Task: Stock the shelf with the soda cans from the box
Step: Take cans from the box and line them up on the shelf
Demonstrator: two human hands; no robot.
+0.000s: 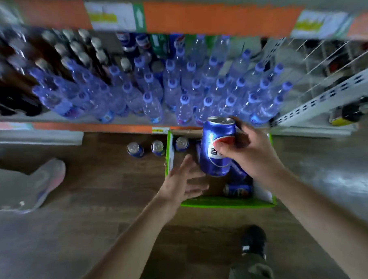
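Risk of a fumbled hand-over: blue Pepsi can gripped by right hand above green cardboard box, left hand open beneath — could drop, dent on cans below.

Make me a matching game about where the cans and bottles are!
Things:
1. blue soda can
2. two soda cans
3. water bottles
4. lying can

Places:
A. on the shelf
B. standing on the floor left of the box
C. held in the right hand
D. inside the box

Pairs: 1-C, 2-B, 3-A, 4-D
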